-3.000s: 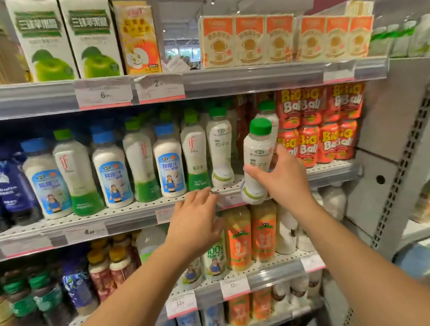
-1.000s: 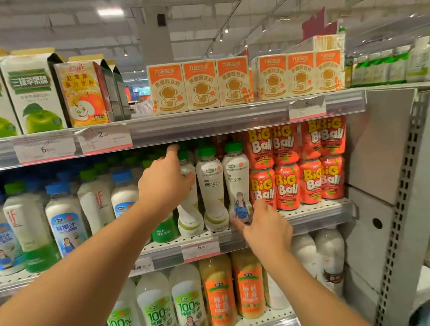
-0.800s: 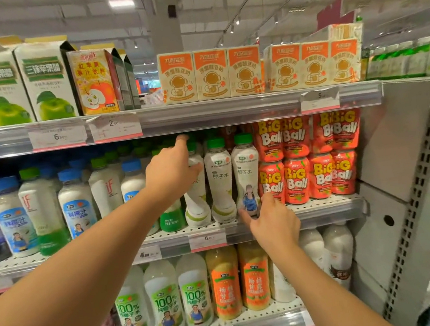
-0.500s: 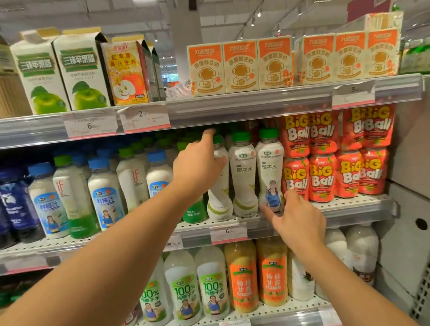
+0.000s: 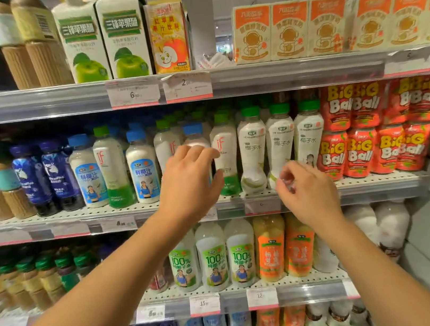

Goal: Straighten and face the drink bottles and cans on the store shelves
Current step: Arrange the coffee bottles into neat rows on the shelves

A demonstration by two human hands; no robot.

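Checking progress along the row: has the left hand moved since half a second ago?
Yes. The left hand has dropped from the green caps under the upper shelf rail to label height, shifting left.

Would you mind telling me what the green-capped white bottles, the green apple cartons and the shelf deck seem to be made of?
Green-capped white bottles: likely plastic with glossy shrink-sleeve labels, judging by the waisted shape and sheen. Green apple cartons: printed paperboard, matte, with folded gable tops. Shelf deck: probably painted metal, pale and perforated with rows of holes.
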